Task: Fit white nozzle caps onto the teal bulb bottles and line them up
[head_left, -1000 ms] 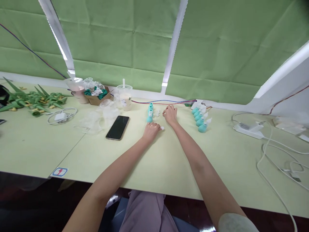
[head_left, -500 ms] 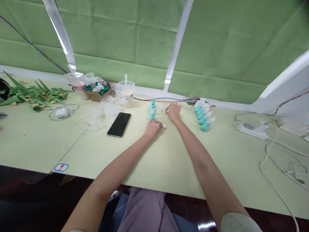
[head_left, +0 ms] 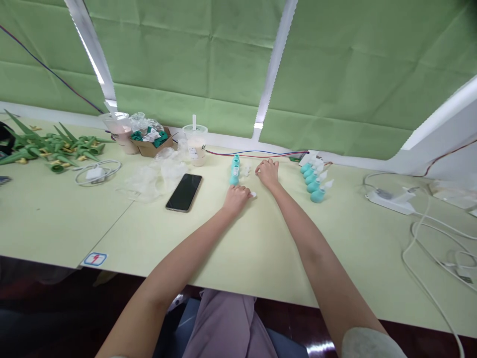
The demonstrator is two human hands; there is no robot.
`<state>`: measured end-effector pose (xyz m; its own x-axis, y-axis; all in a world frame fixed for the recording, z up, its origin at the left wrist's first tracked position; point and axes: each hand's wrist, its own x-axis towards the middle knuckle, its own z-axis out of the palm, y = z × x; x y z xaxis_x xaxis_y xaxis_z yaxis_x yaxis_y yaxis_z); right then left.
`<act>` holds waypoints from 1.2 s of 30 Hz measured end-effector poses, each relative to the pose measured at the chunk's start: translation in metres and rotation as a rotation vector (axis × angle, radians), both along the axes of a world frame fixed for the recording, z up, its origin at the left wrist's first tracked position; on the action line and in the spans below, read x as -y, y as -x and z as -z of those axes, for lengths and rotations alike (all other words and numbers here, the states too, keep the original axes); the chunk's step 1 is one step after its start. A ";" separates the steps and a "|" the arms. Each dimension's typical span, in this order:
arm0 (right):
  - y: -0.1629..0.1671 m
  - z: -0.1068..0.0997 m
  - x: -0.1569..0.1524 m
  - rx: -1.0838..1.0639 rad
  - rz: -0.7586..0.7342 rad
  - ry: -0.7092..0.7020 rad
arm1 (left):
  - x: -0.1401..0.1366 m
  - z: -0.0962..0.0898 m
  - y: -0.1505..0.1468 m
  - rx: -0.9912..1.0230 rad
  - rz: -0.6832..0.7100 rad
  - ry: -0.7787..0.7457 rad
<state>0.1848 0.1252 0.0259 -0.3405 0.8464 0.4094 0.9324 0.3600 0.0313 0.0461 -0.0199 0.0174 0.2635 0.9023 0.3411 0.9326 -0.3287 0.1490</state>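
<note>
My left hand (head_left: 237,199) rests low over the table with its fingers curled together. A small white piece (head_left: 253,194) shows at its fingertips, pinched there. Just beyond that hand stands a short row of turquoise bulb-shaped pieces (head_left: 234,174), one with white on it. To their right lie several small white bits (head_left: 246,170). My right hand (head_left: 267,173) hovers or rests beside these bits, fingers bent and apart, with nothing visible in them. Further right is a row of several turquoise bulbs (head_left: 317,195) with white pointed tips.
A black phone (head_left: 184,192) lies left of my left hand, near crumpled clear plastic (head_left: 152,179). Behind are a drink cup (head_left: 196,146) and a cardboard box (head_left: 153,146). Green plant-like pieces (head_left: 55,149) fill the far left. A power strip (head_left: 389,203) and cables lie at right.
Hardly anything differs. Both hands stay in place, with only a slight shift in the right hand's fingers.
</note>
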 end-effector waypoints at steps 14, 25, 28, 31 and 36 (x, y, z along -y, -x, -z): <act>-0.008 -0.002 -0.006 -0.042 -0.041 0.005 | -0.002 0.001 0.000 -0.009 -0.002 0.016; -0.002 0.000 -0.003 -0.060 -0.079 0.016 | -0.003 0.003 0.000 -0.010 0.005 -0.005; -0.002 -0.005 -0.003 -0.099 -0.085 0.007 | -0.002 0.002 0.000 -0.010 0.006 -0.002; -0.003 -0.012 -0.005 -0.164 -0.077 -0.025 | -0.002 0.002 0.000 -0.004 0.008 0.000; -0.009 -0.022 -0.009 -0.290 -0.045 -0.035 | -0.002 0.002 -0.001 0.006 0.012 0.012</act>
<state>0.1936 0.1344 0.0477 -0.2418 0.8167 0.5239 0.8872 0.4047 -0.2214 0.0468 -0.0181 0.0159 0.2718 0.9034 0.3317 0.9278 -0.3375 0.1590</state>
